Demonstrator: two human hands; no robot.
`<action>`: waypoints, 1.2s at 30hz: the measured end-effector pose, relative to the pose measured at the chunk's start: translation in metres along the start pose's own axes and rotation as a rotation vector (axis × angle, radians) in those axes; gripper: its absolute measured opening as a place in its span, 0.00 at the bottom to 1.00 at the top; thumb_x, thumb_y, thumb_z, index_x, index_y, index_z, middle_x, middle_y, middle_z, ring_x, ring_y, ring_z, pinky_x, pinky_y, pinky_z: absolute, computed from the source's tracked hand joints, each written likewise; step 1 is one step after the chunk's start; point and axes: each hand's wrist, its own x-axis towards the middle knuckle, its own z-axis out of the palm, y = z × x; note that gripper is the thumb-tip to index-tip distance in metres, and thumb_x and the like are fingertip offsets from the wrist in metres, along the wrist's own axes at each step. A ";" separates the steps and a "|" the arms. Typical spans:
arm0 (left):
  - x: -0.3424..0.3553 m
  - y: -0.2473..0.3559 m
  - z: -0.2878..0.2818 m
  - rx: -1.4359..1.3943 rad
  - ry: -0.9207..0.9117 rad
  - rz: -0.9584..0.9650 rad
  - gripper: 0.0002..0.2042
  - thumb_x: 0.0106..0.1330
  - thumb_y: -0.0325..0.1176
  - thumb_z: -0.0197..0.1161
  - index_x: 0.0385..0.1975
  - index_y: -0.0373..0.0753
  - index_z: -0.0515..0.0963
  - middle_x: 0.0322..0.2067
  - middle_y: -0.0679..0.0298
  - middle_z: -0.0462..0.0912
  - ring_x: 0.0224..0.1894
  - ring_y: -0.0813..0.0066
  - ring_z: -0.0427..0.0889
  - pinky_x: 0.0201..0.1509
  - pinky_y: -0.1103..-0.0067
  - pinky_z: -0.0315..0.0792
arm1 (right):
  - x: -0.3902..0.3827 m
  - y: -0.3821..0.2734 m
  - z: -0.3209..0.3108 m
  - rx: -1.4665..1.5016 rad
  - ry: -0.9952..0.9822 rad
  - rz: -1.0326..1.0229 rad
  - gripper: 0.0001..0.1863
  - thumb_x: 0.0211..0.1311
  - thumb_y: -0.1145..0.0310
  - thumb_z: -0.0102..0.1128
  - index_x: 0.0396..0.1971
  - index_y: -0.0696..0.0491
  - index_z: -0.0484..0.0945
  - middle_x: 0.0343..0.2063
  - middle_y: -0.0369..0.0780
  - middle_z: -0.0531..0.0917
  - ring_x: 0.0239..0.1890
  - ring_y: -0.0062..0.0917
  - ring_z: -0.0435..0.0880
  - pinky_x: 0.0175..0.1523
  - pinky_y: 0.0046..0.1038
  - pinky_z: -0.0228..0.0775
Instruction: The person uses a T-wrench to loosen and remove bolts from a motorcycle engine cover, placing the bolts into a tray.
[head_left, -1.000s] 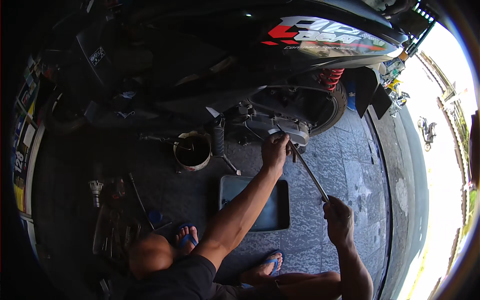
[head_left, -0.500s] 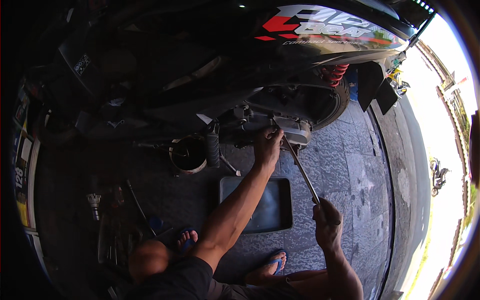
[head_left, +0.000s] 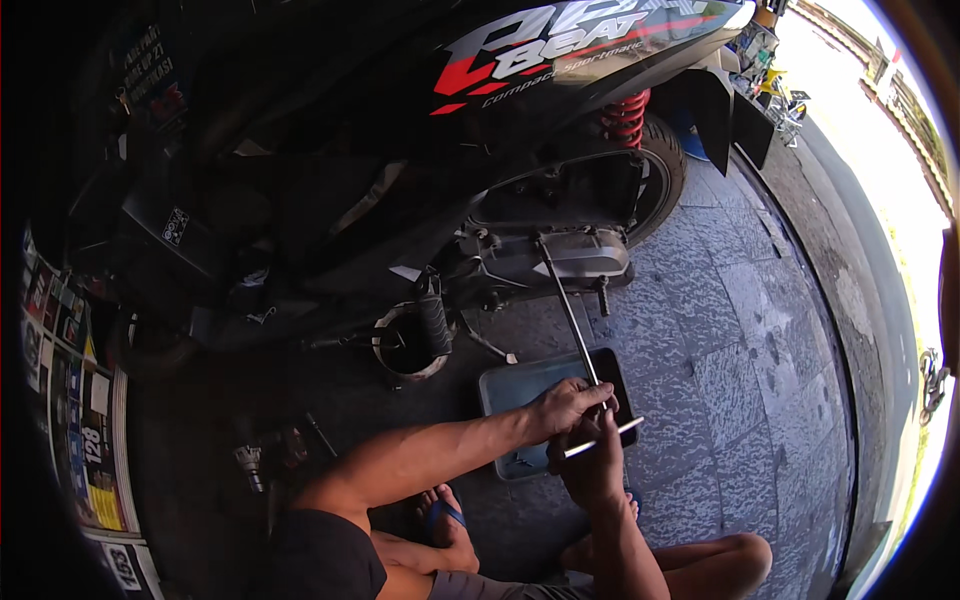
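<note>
A long steel T-handle wrench (head_left: 568,305) slants from the engine cover (head_left: 590,262) of a black motor scooter (head_left: 370,190) down toward me. Its far tip meets the cover's upper edge; whether it sits on a bolt is too small to tell. My left hand (head_left: 568,408) closes round the shaft just above the crossbar. Below it my right hand (head_left: 592,468) grips the wrench at its crossbar, whose pale ends stick out on both sides of the fingers. Both hands are over a shallow tray (head_left: 487,398), which they partly cover.
A round tub (head_left: 392,372) stands under the scooter's black footpeg (head_left: 430,315). On the dark floor to the left lies a silver cylindrical tool (head_left: 250,468). Boxes line a shelf (head_left: 125,455) at far left. The rear wheel (head_left: 665,180) and red spring (head_left: 625,118) are at upper right.
My left hand has left the engine cover and slid down to the wrench's handle end, close to my right hand. The wrench stands steeper, and the whole view has shifted.
</note>
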 end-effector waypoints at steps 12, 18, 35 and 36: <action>-0.005 -0.009 -0.006 0.084 0.166 0.043 0.18 0.73 0.47 0.58 0.28 0.38 0.78 0.15 0.75 0.65 0.18 0.88 0.64 0.22 0.85 0.61 | -0.046 -0.006 0.010 -1.378 0.304 -0.862 0.17 0.66 0.71 0.53 0.53 0.60 0.76 0.21 0.43 0.77 0.22 0.24 0.77 0.32 0.24 0.70; 0.014 0.021 -0.002 -0.105 0.114 0.157 0.14 0.69 0.42 0.63 0.28 0.37 0.78 0.16 0.75 0.68 0.17 0.89 0.65 0.19 0.86 0.61 | -0.064 0.119 -0.065 -1.527 -0.457 0.337 0.16 0.61 0.54 0.54 0.38 0.45 0.87 0.34 0.47 0.86 0.41 0.45 0.85 0.48 0.41 0.77; 0.004 0.018 -0.005 -0.124 0.136 0.173 0.09 0.64 0.37 0.68 0.27 0.41 0.78 0.18 0.75 0.71 0.17 0.89 0.67 0.20 0.86 0.63 | -0.067 0.062 -0.032 -1.405 -0.020 0.078 0.15 0.58 0.68 0.53 0.41 0.54 0.85 0.40 0.49 0.86 0.46 0.43 0.85 0.55 0.37 0.74; 0.005 0.018 -0.007 -0.122 0.146 0.172 0.09 0.64 0.37 0.68 0.27 0.40 0.78 0.17 0.75 0.71 0.17 0.89 0.67 0.20 0.86 0.63 | -0.068 0.063 -0.032 -1.394 -0.020 0.074 0.15 0.58 0.68 0.53 0.41 0.54 0.84 0.40 0.49 0.86 0.46 0.44 0.85 0.55 0.36 0.74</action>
